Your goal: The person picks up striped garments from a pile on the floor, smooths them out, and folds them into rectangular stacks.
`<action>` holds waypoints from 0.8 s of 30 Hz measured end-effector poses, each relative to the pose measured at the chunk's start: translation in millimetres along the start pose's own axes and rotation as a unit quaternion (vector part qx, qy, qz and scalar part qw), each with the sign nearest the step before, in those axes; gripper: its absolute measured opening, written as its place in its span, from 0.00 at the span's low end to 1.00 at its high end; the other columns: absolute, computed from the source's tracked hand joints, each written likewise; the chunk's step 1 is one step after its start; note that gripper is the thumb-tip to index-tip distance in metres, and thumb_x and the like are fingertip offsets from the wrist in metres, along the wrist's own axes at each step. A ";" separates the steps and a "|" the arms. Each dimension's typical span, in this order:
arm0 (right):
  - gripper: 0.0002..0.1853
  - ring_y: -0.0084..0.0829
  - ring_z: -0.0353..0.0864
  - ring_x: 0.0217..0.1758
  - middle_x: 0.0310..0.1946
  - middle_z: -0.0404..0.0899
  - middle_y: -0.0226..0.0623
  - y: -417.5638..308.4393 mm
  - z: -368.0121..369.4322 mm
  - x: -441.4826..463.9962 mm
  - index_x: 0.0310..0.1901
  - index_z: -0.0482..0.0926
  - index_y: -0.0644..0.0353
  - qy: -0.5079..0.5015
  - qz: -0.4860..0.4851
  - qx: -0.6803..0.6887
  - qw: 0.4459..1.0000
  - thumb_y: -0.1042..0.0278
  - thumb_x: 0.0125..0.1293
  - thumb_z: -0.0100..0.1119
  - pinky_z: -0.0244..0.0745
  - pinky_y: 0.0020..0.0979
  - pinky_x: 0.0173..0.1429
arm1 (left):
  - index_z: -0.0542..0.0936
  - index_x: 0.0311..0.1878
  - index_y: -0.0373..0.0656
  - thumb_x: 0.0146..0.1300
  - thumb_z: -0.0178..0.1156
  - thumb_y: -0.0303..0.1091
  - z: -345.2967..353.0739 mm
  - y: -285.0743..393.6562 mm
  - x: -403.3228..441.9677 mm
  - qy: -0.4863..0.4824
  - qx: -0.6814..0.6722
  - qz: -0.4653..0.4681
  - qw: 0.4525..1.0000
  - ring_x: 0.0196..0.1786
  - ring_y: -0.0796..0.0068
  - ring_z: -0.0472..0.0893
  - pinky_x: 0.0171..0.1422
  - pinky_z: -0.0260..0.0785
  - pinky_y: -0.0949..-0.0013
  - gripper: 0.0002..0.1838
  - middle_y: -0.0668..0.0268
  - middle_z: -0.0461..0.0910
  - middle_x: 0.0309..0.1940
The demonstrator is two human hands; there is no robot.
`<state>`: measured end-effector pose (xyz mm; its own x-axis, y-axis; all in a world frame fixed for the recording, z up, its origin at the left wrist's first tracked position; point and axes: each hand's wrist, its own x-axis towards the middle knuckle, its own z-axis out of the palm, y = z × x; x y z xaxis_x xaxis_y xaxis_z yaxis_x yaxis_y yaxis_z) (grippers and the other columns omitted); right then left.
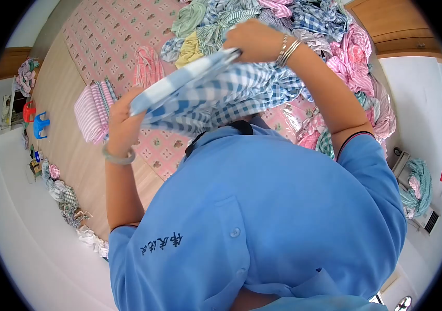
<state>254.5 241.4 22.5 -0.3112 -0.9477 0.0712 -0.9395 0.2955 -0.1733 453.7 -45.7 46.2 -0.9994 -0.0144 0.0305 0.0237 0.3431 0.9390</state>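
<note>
Between my two hands stretches a blue-and-white checked cloth [218, 96], its pale banded edge pulled into a taut strip. My left hand [121, 122], with a bangle at the wrist, is closed on the strip's left end. At the other end, higher and farther right, my right hand [257, 41] grips the cloth; its fingertips are partly hidden. The rest of the cloth hangs in loose folds below the strip and in front of my chest. Close beside my left hand lies a stack of folded striped cloths [92, 113], pink and white on top.
A large heap of crumpled checked and striped cloths [324, 20] spreads over the pink patterned mat [120, 44]. A pink cloth [148, 66] lies apart. Red [29, 111] and blue [40, 125] stools stand at left. More cloths [69, 202] line the left wall.
</note>
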 end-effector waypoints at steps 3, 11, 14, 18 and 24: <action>0.11 0.32 0.76 0.32 0.26 0.76 0.33 33.7 11.7 -8.6 0.37 0.76 0.50 0.139 0.003 -0.109 0.984 0.64 0.50 0.53 0.70 0.30 0.39 | 0.73 0.42 0.35 0.55 0.50 0.25 -19.5 5.6 -8.3 0.015 -0.032 -0.059 0.998 0.32 0.83 0.71 0.37 0.63 0.81 0.11 0.70 0.75 0.31; 0.19 0.33 0.76 0.33 0.30 0.76 0.36 -108.4 -34.2 79.5 0.43 0.71 0.57 0.054 -0.016 0.333 0.941 0.65 0.46 0.57 0.71 0.29 0.42 | 0.71 0.44 0.36 0.46 0.63 0.30 36.7 32.8 8.5 -0.020 0.008 -0.093 0.995 0.33 0.81 0.70 0.40 0.64 0.76 0.20 0.68 0.74 0.34; 0.27 0.35 0.73 0.43 0.36 0.76 0.39 -93.1 -3.0 67.0 0.46 0.71 0.55 0.143 -0.090 0.544 0.822 0.57 0.42 0.64 0.65 0.30 0.50 | 0.71 0.44 0.36 0.48 0.60 0.28 22.9 11.3 -22.4 0.059 0.033 -0.093 0.993 0.34 0.78 0.72 0.40 0.65 0.75 0.18 0.65 0.73 0.37; 0.32 0.38 0.74 0.42 0.36 0.76 0.41 -58.5 90.5 23.7 0.46 0.72 0.56 -0.237 -0.067 0.383 0.890 0.47 0.41 0.65 0.65 0.33 0.48 | 0.69 0.49 0.35 0.56 0.52 0.30 -28.6 31.8 -54.7 0.419 -0.113 -0.085 0.897 0.48 0.65 0.71 0.51 0.65 0.59 0.17 0.59 0.71 0.47; 0.23 0.39 0.77 0.36 0.31 0.77 0.42 38.2 154.8 -54.8 0.38 0.77 0.51 -0.351 0.112 0.086 0.926 0.47 0.42 0.59 0.69 0.37 0.40 | 0.61 0.55 0.30 0.59 0.51 0.41 -78.8 99.7 -85.3 0.591 -0.059 0.059 0.802 0.56 0.61 0.64 0.60 0.56 0.60 0.27 0.54 0.62 0.56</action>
<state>257.8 285.9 -140.1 -0.2692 -0.7276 -0.6310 -0.8070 0.5280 -0.2645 543.2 -84.3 164.2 -0.2696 -0.8930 0.3603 0.1882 0.3181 0.9292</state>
